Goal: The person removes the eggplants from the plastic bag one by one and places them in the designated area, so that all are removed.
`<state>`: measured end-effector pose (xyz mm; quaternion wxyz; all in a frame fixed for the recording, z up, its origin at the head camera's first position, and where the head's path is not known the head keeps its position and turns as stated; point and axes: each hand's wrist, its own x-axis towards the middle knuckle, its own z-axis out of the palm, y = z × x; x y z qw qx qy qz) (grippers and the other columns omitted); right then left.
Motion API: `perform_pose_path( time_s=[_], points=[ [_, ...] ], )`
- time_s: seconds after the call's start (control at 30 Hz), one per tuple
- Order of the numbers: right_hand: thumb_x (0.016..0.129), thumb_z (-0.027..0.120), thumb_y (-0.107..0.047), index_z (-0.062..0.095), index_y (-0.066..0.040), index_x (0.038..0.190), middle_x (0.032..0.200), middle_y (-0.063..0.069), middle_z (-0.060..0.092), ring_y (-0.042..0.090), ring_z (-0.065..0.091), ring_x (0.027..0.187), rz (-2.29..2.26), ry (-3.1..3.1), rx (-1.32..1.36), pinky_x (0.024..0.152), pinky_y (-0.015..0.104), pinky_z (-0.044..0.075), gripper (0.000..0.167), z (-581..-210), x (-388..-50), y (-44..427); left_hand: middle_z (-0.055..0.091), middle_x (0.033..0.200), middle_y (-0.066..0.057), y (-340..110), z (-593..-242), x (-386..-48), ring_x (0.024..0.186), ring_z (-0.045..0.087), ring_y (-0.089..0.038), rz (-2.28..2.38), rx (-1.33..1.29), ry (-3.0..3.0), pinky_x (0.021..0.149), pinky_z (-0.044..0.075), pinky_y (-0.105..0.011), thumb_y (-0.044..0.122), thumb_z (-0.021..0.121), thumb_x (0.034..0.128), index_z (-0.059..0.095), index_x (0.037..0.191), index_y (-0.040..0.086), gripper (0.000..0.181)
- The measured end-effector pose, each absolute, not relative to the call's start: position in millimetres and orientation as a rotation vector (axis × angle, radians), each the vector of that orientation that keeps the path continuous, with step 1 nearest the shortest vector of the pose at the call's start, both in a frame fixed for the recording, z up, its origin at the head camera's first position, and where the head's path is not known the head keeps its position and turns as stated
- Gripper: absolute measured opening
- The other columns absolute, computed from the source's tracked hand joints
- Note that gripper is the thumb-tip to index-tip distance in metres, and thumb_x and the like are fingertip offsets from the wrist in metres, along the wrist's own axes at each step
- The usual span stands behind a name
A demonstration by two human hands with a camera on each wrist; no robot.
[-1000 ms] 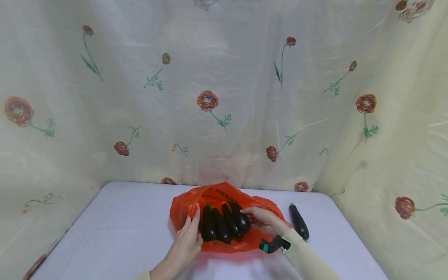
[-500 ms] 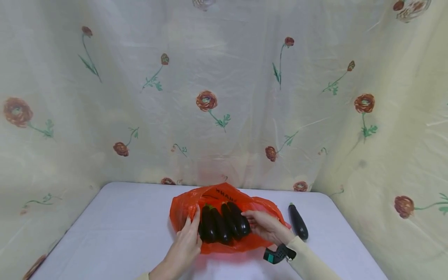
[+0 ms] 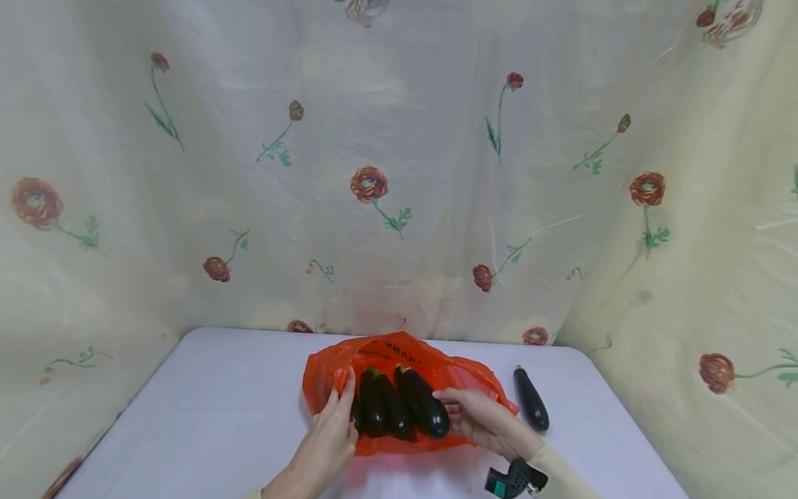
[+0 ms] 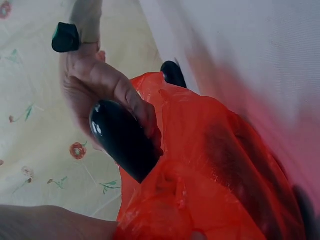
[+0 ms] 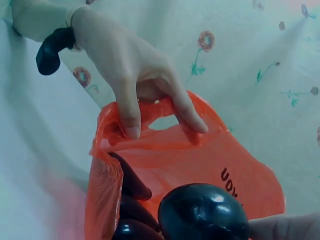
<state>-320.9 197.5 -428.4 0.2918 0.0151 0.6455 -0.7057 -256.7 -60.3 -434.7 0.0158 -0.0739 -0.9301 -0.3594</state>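
An orange-red plastic bag (image 3: 321, 378) with dark lettering lies on its side, its mouth facing me. My left hand (image 3: 327, 433) grips the left edge of that mouth; in the right wrist view the fingers (image 5: 131, 112) hold it by the handle opening. My right hand (image 3: 480, 419) holds a glossy dark eggplant (image 3: 430, 409) by its side, and the left wrist view shows the eggplant's rounded end (image 4: 112, 125) raised above the bag. Several more eggplants (image 3: 373, 405) lie side by side inside, partly hidden by the left hand and the plastic.
One loose eggplant (image 3: 531, 400) rests on the white table (image 3: 206, 416), right of the bag. Behind and around the table hangs a cream curtain (image 3: 436, 229) printed with flowers. A dark band (image 3: 516, 478) circles the right wrist.
My right hand has moved slightly toward me and to the right, bringing the rightmost eggplant up and forward from the others. The left hand stays on the bag's edge.
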Motion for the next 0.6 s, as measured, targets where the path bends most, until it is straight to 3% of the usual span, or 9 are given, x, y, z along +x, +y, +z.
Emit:
perform_pose_path(
  time_s=[0.2,0.6],
  points=[
    [0.094,0.059,-0.028,0.053,0.004,0.126,0.109,0.013,0.065,0.02,0.068,0.091,-1.874,1.711,0.007,0.09,0.038,0.054,0.046,-424,-310,205,0.027,0.153,-0.031,-60,-433,-256,0.064,0.054,-0.014,-1.13,-0.219,-2.901,0.084,0.054,-0.048,-0.005,0.064,0.0838,0.018,0.154,0.006,0.085],
    [0.096,0.057,-0.025,0.065,-0.004,0.119,0.105,0.009,0.069,0.018,0.066,0.091,-1.875,1.64,-0.071,0.088,0.034,0.055,0.032,-408,-292,223,0.028,0.153,-0.029,-60,-433,-255,0.074,0.058,-0.017,-1.114,-0.233,-2.887,0.087,0.052,-0.049,-0.004,0.064,0.0837,0.019,0.154,0.006,0.084]
  ],
)
